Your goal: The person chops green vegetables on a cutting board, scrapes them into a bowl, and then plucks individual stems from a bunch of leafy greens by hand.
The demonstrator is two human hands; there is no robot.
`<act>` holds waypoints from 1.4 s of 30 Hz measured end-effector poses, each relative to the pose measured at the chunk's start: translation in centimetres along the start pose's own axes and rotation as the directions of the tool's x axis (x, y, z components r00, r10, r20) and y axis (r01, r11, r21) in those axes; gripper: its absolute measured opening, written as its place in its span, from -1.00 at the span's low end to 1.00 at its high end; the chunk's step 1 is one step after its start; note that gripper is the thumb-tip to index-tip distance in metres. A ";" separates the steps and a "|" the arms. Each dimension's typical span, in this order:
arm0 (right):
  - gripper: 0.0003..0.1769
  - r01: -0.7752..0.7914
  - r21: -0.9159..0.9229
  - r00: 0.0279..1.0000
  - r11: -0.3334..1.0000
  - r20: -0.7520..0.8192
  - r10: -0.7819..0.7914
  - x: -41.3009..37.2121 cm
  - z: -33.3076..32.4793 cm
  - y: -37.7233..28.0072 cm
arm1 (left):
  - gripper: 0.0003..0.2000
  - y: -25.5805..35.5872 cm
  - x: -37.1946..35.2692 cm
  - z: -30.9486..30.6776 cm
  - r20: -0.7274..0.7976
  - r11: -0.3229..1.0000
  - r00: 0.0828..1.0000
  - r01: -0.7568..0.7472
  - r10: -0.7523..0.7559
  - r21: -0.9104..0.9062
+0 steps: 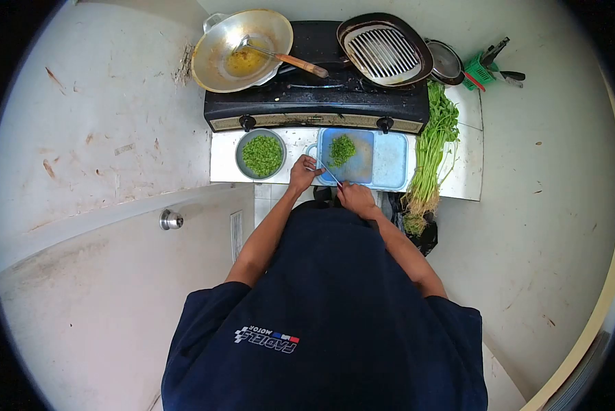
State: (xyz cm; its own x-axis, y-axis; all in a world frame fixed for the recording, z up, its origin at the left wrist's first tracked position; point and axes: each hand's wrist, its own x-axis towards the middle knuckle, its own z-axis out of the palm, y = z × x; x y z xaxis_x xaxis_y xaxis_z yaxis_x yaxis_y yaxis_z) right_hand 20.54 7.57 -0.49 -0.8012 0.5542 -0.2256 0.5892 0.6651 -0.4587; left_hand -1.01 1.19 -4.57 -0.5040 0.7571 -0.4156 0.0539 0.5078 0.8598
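Observation:
My right hand (357, 198) is closed around the handle of a small knife (333, 175) at the front edge of a blue cutting board (392, 161). The blade points up and left across the board. Close to the blade's tip, at the board's left front corner, my left hand (303, 174) has its fingers curled, and I cannot tell what is between them. A small heap of chopped greens (342, 149) lies on the board's left half. To the left stands a round grey bowl (239, 157) filled with more chopped greens (262, 155).
Behind the board is a black gas stove (307, 103), carrying a wok (211, 65) with a wooden-handled ladle (300, 65) and a ridged grill pan (348, 31). At right lie long-stemmed leafy greens (431, 151) with roots, near a green basket (477, 72) of utensils.

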 end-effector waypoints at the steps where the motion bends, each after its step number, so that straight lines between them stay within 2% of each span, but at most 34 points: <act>1: -0.59 0.005 0.005 1.000 1.000 -0.011 -0.005 0.1 -0.1 0.0 | -0.55 -0.3 0.2 -0.1 0.012 1.000 1.000 -0.005 0.005 -0.009; 3: -0.59 0.019 0.016 0.999 1.000 -0.034 -0.018 0.3 -0.1 -0.2 | -0.55 -0.7 0.4 -0.1 0.025 1.000 1.000 -0.013 0.013 -0.023; 9: -0.58 -0.082 0.032 0.997 0.996 0.016 0.082 0.4 -0.6 -0.6 | -0.55 -1.2 0.5 0.1 0.010 0.999 0.999 -0.039 0.040 -0.028; 14: -0.57 -0.083 0.062 0.996 0.995 0.022 0.081 0.2 -1.0 -0.4 | -0.55 0.1 0.0 0.1 -0.024 0.997 0.999 -0.022 0.024 0.080; 17: -0.56 -0.091 0.073 0.995 0.993 0.041 0.088 0.3 -0.7 -0.2 | -0.55 -0.6 0.3 0.3 -0.033 0.996 0.996 -0.079 0.081 0.039; 23: -0.56 -0.060 0.079 0.998 0.995 0.039 0.057 0.4 -0.7 -0.2 | -0.55 -1.1 0.6 0.3 -0.025 0.994 0.996 -0.079 0.081 0.073; 29: -0.58 -0.047 0.039 0.999 0.998 0.023 0.046 0.3 -0.6 -0.3 | -0.56 0.6 0.0 -0.1 0.004 0.996 1.000 -0.016 0.016 0.089; 38: -0.60 0.001 -0.005 1.000 1.000 0.003 -0.001 0.3 -0.2 -0.1 | -0.58 -0.1 0.0 -0.3 0.051 1.000 0.999 -0.006 0.007 -0.019; 42: -0.60 -0.021 -0.013 1.000 1.000 0.012 0.021 0.5 -0.5 -0.3 | -0.59 0.9 -0.3 -0.2 0.023 0.997 1.000 0.015 -0.017 0.082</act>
State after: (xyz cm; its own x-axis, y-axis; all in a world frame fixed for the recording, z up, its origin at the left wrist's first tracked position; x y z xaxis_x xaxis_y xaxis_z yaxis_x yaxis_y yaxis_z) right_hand 20.03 7.90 -0.04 -0.7899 0.5617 -0.2459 0.6070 0.6597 -0.4430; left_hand -1.03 1.36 -3.61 -0.4848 0.7577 -0.4369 0.1167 0.5511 0.8263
